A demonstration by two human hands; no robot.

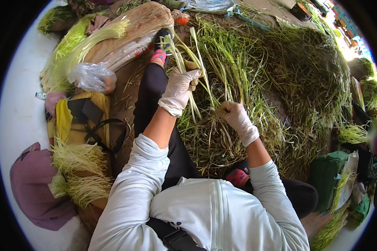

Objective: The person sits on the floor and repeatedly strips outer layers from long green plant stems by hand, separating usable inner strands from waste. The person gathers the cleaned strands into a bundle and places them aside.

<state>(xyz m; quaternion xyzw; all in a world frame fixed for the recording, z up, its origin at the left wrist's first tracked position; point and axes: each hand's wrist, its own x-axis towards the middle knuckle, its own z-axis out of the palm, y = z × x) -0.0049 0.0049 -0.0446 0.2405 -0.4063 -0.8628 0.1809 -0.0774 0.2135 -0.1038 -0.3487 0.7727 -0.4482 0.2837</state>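
Observation:
My left hand, in a pale thin glove, is closed around several long stalks with white stems and green leaves. Their white ends stick out above and below the fist. My right hand, gloved too, is held lower and to the right, with its fingers curled near the leafy end of a stalk; whether it grips that stalk is hard to tell. Beneath and beyond both hands lies a heap of loose green stalks and leaves, with dry, brownish bits nearest my body.
Pale yellow-green stalk bundles lie at left, near a yellow bag, a clear plastic bag and a long woven sack. A dark green bundle stands at right. My legs flank the heap's near edge.

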